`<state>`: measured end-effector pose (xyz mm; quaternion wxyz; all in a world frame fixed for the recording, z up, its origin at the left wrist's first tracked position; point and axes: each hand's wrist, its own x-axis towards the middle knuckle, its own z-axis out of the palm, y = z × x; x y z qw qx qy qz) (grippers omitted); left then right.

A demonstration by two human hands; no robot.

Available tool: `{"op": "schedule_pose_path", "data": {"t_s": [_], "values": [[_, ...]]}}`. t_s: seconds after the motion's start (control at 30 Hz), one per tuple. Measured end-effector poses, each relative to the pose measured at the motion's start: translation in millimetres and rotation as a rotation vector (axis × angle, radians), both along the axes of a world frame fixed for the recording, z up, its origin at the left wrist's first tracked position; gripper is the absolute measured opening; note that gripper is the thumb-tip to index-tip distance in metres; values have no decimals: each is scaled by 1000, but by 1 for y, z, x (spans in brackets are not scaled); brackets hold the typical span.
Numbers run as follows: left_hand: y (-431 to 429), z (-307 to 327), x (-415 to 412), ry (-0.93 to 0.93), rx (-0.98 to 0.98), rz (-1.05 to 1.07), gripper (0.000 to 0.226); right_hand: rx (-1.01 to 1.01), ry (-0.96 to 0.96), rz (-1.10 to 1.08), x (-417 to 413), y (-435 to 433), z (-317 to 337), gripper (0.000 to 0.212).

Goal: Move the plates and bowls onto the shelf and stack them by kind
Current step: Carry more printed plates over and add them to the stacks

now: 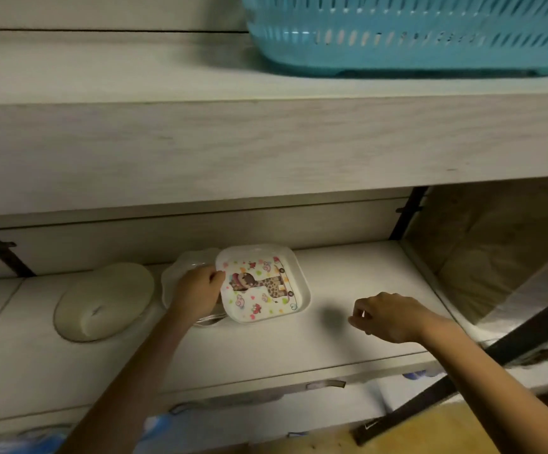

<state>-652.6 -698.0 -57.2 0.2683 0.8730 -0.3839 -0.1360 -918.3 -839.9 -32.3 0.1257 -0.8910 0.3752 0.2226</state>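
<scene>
The giraffe plate (pixel 266 286), square with a cartoon giraffe and small clouds, lies mid-shelf (pixel 364 267). The left hand (pixel 197 290) grips its left rim, fingers clenched round the edge. Its left side overlaps a scalloped white plate (pixel 180 267), mostly hidden by the hand. Something shiny shows under the near-left corner, too blurred to name. An upturned bowl (pixel 102 303) sits left. The right hand (pixel 390 317) hovers right, fingers loosely curled, grasping nothing. A blue basket (pixel 413 37), cut off, stands on the upper shelf (pixel 200 142).
</scene>
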Motion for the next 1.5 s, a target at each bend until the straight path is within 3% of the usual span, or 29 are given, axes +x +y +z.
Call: {"op": "schedule_pose_path", "data": {"t_s": [0.1, 0.2, 0.3, 0.43, 0.73, 0.9, 1.03, 1.17, 1.5], "values": [[-31, -19, -22, -26, 104, -59, 24, -6, 27, 19, -15, -21, -1, 40], [-55, -30, -35, 10, 198, -53, 36, -5, 51, 54, -24, -35, -2, 38], [-74, -31, -40, 34, 249, -4, 28, -3, 48, 88, -27, -44, -4, 39], [-88, -30, -43, -58, 321, -41, 35, -8, 26, 112, -25, -54, -6, 37], [-70, -26, -49, -274, 222, -26, 31, -28, -5, 220, -1, -51, -6, 39], [-11, -16, -51, -489, 94, -11, 24, -80, -24, 357, 34, -29, -2, 42], [56, -1, -43, -527, 215, 60, 35, -46, -98, 489, 75, 9, 6, 40], [131, 10, -30, -579, 270, 190, 32, -13, -160, 606, 119, 62, 12, 37], [329, 17, 7, -496, 315, 421, 30, 11, -273, 812, 215, 237, 11, 36]]}}
